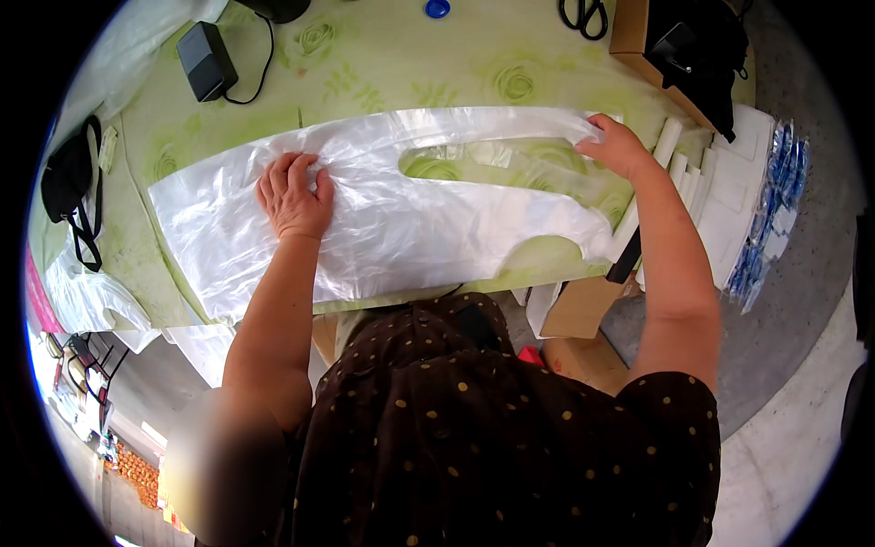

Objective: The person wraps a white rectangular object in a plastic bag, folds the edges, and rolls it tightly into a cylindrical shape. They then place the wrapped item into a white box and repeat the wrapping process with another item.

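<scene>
A translucent white plastic carrier bag with cut-out handles lies spread across the table in front of me. My left hand rests palm down on its left half, fingers apart and slightly bent, pressing on the film. At the bag's far right corner, my right hand pinches the end of the upper handle between thumb and fingers. The lower handle lies loose near the table's front edge. Through the gap between the handles shows the green flowered tablecloth.
A dark power adapter with a cord sits at the back left. Black scissors and a blue cap lie at the back. On the right are a cardboard box and blue-and-white packets. A black pouch lies far left.
</scene>
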Tool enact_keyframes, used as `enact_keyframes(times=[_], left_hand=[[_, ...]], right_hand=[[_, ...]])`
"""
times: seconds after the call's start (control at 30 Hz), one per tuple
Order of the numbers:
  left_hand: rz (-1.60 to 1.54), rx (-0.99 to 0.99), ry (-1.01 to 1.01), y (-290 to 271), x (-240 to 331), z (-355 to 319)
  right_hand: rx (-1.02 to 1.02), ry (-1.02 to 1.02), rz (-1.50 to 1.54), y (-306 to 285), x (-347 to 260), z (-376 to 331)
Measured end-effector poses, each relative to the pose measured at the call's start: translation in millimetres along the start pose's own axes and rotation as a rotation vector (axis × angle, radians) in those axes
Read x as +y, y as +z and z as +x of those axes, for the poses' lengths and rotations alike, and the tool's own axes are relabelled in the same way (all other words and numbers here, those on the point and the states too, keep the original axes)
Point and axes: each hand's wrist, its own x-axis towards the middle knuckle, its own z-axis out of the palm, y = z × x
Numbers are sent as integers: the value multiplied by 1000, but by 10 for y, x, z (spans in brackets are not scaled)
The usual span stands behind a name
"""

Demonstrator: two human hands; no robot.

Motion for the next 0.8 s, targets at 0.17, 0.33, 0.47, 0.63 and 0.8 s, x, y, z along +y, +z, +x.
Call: enact_keyframes(times=[0.17,0.33,0.47,0.63,0.8], left_hand=[[1,-9,0,15,-10,-3],[-6,0,13,7,-5,12],[12,2,-2,-9,11,5],[6,0,-8,3,5,9],[5,-16,-18,-2,24,20]], right_hand=[[-19,-39,93,-149,217,174],[131,-169,-101,-206,363,349],[256,-77,-465,-143,-19,247],[218,0,-612,-83,-157,260],[162,39,-424,-30,-112,318]])
